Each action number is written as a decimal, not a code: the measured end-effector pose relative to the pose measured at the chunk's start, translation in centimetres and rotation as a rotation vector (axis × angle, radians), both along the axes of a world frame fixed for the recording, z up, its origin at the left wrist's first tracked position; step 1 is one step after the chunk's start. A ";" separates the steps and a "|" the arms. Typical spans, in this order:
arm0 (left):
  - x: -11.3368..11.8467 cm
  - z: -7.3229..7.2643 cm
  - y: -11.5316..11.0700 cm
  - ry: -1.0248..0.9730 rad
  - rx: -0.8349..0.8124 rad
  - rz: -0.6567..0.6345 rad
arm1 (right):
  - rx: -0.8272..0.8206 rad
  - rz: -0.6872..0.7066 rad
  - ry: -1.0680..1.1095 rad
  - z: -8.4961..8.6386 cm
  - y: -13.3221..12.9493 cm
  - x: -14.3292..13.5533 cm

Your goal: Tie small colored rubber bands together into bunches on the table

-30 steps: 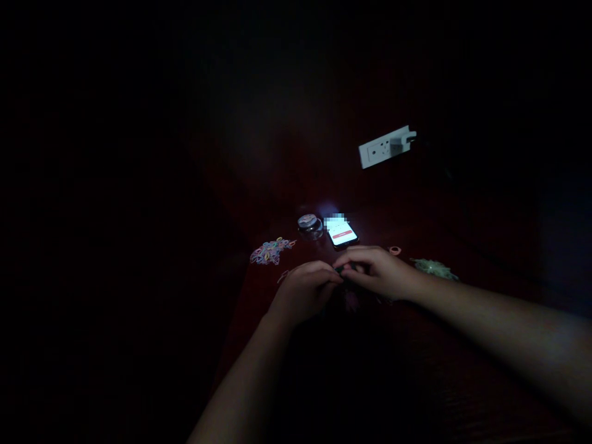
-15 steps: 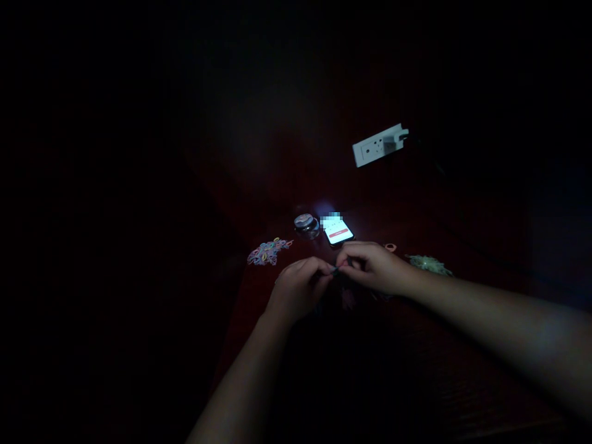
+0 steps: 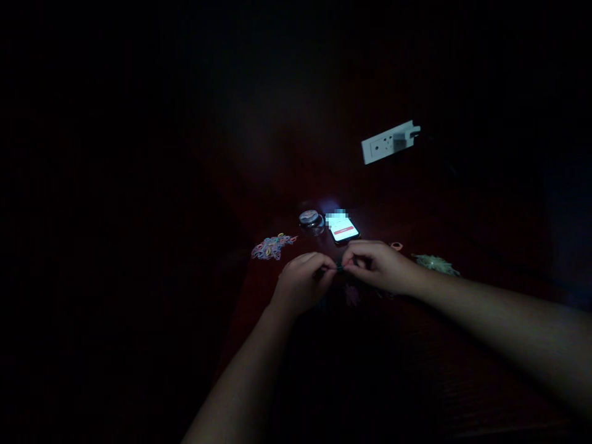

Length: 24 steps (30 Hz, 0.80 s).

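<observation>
Both hands meet above the dark reddish table, fingertips pinched close together. Between them runs a small dark teal rubber band [image 3: 340, 268], mostly covered by the fingers; its exact shape is hard to see. My left hand [image 3: 305, 280] grips its left end with thumb and forefinger. From the other side my right hand [image 3: 377, 265] pinches the right end, the remaining fingers curled. Just below the hands lies a dim pinkish pile of bands [image 3: 352, 295] in shadow. A heap of mixed-colour rubber bands [image 3: 272, 247] lies left of them, and a pale yellow-green heap [image 3: 435, 264] lies beyond my right wrist.
A lit phone [image 3: 345, 231] lies just behind the hands, a lidded round jar [image 3: 311, 222] beside it. Farther back on the right is a white power strip [image 3: 391, 142] with a plug in it. An orange ring [image 3: 396, 246] rests near the right hand. The surroundings are very dark.
The view has shifted slightly, so the things on the table appear a little farther right. Both hands still pinch the band, and a bit more of it shows between the fingertips.
</observation>
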<state>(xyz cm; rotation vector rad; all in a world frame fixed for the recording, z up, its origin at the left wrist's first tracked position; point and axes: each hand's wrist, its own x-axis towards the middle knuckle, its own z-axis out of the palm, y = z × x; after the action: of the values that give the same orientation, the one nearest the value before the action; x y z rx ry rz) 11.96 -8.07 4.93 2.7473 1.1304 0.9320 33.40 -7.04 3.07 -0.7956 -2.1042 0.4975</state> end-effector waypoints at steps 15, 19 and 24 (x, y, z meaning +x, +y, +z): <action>-0.1 0.1 -0.2 -0.004 -0.015 -0.029 | -0.031 -0.002 -0.008 -0.1 0.0 0.0; -0.1 0.0 -0.1 -0.001 -0.008 -0.025 | -0.024 0.000 -0.001 0.0 0.1 -0.1; -0.1 -0.1 0.0 -0.020 0.006 -0.037 | 0.000 0.002 -0.014 0.0 0.0 0.0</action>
<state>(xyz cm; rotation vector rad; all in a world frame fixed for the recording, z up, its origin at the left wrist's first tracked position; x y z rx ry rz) 11.88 -8.11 4.85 2.7470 1.0721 0.9589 33.44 -7.03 3.11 -0.7991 -2.1177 0.4947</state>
